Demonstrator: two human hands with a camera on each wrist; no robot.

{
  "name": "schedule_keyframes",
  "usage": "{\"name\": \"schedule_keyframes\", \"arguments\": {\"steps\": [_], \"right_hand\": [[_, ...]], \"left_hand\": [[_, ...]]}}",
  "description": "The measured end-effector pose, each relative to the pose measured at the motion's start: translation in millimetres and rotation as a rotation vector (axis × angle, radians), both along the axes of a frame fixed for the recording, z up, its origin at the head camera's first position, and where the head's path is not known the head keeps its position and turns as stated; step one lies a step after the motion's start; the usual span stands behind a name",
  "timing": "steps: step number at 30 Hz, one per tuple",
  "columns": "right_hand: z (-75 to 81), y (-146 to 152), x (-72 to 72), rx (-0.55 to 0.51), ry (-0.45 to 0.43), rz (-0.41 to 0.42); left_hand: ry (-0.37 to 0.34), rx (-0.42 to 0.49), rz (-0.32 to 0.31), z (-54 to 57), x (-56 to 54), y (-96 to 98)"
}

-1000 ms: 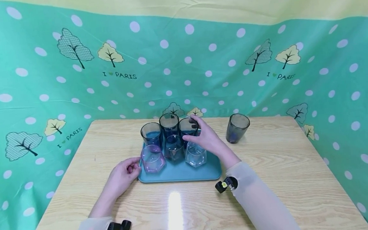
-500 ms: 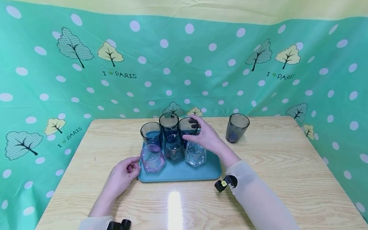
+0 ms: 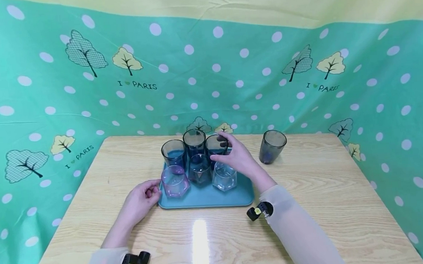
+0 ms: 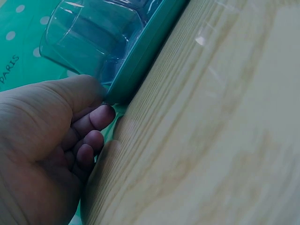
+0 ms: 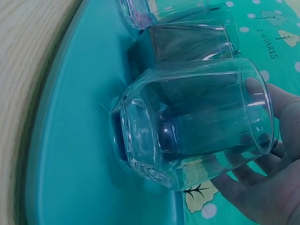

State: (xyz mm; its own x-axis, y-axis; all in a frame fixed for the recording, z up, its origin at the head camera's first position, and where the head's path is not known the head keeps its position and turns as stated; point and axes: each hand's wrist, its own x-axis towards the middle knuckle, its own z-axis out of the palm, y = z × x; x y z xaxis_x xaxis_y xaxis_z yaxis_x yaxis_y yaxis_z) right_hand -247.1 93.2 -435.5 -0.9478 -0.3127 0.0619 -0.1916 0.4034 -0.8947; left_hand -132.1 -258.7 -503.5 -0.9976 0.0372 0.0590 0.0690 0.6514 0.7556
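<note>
One wooden table [image 3: 349, 212] bears a blue tray [image 3: 209, 201] near its back edge. The left hand [image 3: 139, 202] pinches the tray's left edge, fingers curled; the right hand [image 3: 238, 158] has its fingers round a tall dark glass [image 3: 212, 150] near the tray's back right corner, upright, mouth up, long axis vertical. I'd guess it's being set down; next calls for loosening those fingers without nudging the short clear glass [image 3: 225, 182].

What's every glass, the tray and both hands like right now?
Blue tray: flat on the table, loaded
Purple glass: upright, looks empty
Short dark glass: upright, looks empty
Clear glass: upright, looks empty
Left tall glass: upright
Middle tall glass: upright
Right tall glass: upright
Lone tall glass: upright, off the tray
Left hand: curled at the tray's edge
Right hand: gripping right tall glass
</note>
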Motion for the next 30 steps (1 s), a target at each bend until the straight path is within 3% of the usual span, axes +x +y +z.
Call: {"name": "schedule_keyframes", "arguments": {"steps": [13, 30], "right_hand": [[2.6, 7.5, 4.4, -0.036, 0.035, -0.100], [29.5, 30.4, 20.6, -0.142, 0.092, -0.191]], "left_hand": [[-0.013, -0.002, -0.002, 1.7, 0.8, -0.6], [-0.009, -0.003, -0.013, -0.1, -1.7, -0.4]]}}
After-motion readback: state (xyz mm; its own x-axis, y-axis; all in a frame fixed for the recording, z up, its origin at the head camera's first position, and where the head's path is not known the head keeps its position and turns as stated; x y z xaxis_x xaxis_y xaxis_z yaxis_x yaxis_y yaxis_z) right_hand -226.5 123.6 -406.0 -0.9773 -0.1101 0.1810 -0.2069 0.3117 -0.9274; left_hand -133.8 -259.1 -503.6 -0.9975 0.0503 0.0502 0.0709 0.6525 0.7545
